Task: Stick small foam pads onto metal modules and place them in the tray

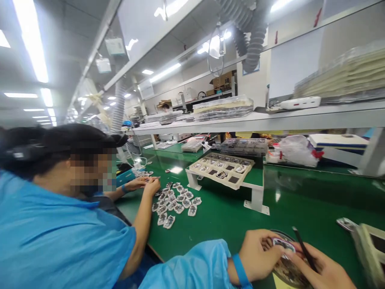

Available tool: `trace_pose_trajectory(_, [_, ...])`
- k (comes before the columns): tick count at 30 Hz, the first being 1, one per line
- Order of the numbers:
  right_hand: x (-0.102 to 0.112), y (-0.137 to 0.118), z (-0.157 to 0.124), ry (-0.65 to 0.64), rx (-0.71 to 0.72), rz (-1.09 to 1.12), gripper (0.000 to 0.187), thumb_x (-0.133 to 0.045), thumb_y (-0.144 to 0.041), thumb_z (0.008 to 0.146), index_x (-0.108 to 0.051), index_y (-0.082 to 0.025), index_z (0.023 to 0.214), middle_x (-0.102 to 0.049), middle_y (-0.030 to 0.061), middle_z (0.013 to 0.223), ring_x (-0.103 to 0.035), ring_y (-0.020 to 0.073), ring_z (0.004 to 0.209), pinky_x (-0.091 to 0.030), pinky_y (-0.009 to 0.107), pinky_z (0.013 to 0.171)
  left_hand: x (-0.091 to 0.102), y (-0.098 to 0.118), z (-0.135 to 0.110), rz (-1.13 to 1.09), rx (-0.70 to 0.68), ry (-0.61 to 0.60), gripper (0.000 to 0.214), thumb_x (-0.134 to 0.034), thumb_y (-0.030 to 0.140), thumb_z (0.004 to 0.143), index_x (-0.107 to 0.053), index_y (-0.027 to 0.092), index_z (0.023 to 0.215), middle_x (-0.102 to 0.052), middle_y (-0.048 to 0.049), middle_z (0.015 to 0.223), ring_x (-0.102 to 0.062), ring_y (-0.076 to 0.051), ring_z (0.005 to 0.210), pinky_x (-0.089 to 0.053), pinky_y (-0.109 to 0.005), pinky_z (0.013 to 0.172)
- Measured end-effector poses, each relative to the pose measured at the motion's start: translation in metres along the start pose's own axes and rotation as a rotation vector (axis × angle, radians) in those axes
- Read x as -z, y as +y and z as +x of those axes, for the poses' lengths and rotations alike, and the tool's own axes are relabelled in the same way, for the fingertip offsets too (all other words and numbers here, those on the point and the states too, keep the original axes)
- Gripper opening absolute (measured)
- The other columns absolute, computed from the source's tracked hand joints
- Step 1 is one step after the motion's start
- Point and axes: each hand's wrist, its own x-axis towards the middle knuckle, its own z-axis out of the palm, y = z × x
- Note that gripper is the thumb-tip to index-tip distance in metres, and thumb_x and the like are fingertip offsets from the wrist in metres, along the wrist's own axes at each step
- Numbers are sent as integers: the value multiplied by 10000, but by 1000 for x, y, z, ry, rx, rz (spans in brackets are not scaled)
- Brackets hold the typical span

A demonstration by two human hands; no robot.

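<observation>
My left hand (257, 255), with a blue band at the wrist, pinches a small white-rimmed part (283, 243) that has a dark centre and a purplish edge. My right hand (323, 267) meets it from the other side, thumb against the part's near edge. A slim black tool (305, 251) is held in the right hand, its end sticking up past the fingers; its exact kind is unclear. Beneath both hands lies a round, brownish dish (287, 273), largely covered by them. A bit of yellow sheet (281, 283) shows under the dish.
At left, a co-worker (60, 224) in blue handles something small. Many similar white-rimmed parts (171, 202) lie loose on the green bench (216, 224). A cream compartment tray (221, 170) rests on a white-legged stand (257, 200). Another tray (369, 253) is at right; a shelf (270, 118) runs above.
</observation>
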Motion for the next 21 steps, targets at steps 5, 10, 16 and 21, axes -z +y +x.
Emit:
trace_pose_trajectory(5, [3, -35, -18, 152, 349, -221, 644, -702, -679, 773, -712, -155, 1147, -636, 72, 1158, -642, 155, 1051, -564, 176, 905, 3, 18, -2, 107, -39, -49, 288, -654, 246, 831, -777, 124, 1061, -740, -102, 1014, -662, -168, 882, -516, -254, 820])
trace_pose_trajectory(10, [6, -48, -24, 113, 534, -226, 367, -581, -481, 975, -731, -147, 1007, -628, 55, 967, -595, 69, 899, -471, 141, 817, 8, 24, -1, 216, -35, -118, 333, -643, 337, 889, -752, 155, 1145, -726, -76, 1015, -626, -160, 866, -491, -254, 790])
trace_pose_trajectory(16, [11, -43, -28, 103, 599, -243, 323, -559, -419, 993, -721, -144, 1043, -619, 72, 1036, -590, 79, 967, -484, 163, 872, 7, 21, -1, 187, 10, -156, 367, -653, 334, 866, -738, 108, 1143, -708, -99, 972, -646, -196, 939, -511, -284, 856])
trace_pose_trajectory(21, [16, -38, -28, 69, 641, -310, 256, -603, -366, 955, -699, -141, 1031, -617, 72, 1050, -581, 91, 991, -468, 182, 894, 9, 17, 0, 62, 69, -197, 385, -689, 352, 850, -727, 85, 1125, -717, -123, 1018, -654, -175, 876, -523, -256, 792])
